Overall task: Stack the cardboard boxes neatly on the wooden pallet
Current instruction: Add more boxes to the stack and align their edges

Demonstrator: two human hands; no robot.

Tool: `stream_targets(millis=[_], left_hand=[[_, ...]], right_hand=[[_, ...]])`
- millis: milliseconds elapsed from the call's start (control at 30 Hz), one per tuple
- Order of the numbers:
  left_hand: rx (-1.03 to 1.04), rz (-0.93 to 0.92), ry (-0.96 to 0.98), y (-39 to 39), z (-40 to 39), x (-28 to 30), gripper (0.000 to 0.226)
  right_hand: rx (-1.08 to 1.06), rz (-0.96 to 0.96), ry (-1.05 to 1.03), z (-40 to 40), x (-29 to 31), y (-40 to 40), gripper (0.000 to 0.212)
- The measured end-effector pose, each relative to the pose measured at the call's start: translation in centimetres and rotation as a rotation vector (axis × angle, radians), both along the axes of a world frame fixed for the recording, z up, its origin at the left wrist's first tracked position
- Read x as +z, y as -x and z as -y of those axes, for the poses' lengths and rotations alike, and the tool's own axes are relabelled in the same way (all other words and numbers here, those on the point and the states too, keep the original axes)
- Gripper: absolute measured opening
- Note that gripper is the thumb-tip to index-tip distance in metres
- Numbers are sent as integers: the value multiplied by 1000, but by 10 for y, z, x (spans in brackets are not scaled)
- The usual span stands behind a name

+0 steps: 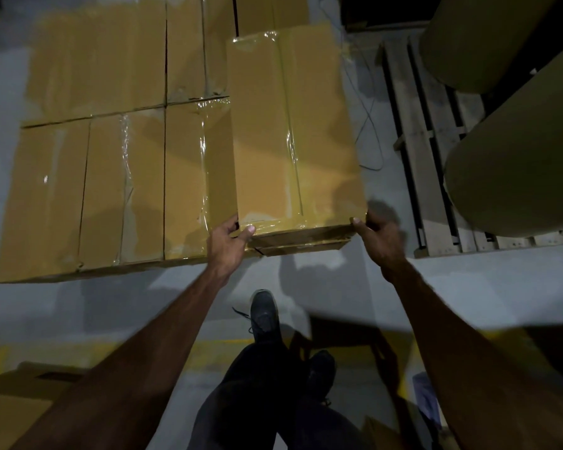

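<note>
A long taped cardboard box is held at its near end, raised a little above the layer of boxes. My left hand grips its near left corner with the thumb on top. My right hand grips the near right corner the same way. To the left, several taped boxes lie side by side in a flat layer, and they hide whatever they rest on. The held box runs along the right edge of that layer.
A bare wooden pallet lies on the grey floor to the right, with large brown paper rolls on it. A thin cable trails between stack and pallet. More cardboard sits at lower left. My feet stand just behind the stack.
</note>
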State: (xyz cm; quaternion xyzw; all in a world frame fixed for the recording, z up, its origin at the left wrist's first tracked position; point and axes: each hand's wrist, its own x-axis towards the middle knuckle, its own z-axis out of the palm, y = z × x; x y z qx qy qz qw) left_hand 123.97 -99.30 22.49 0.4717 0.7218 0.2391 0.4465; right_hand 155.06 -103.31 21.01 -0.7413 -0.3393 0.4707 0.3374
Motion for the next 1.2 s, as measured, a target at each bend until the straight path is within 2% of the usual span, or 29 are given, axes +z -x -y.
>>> stream_targets(millis=[200,367,533,833,967,1200], left_hand=[[1,-13,58,4,1,-4,50],[-38,-52,81,2,12,9,49],[-98,-76,120,-4,31,77,54],[-60,25,121,15,143,209,53],[-14,26,58,41,175,243,54],[33,30,-28,104,194,273,54]], right_hand=[[74,76,27,-2,-2,-3,38],[167,168,153,7,1,-9,58],[85,86,250,45,70,1,69],[84,16,261,147,199,48,63],[126,11,200,167,239,89,56],[326,43,73,169,286,163,56]])
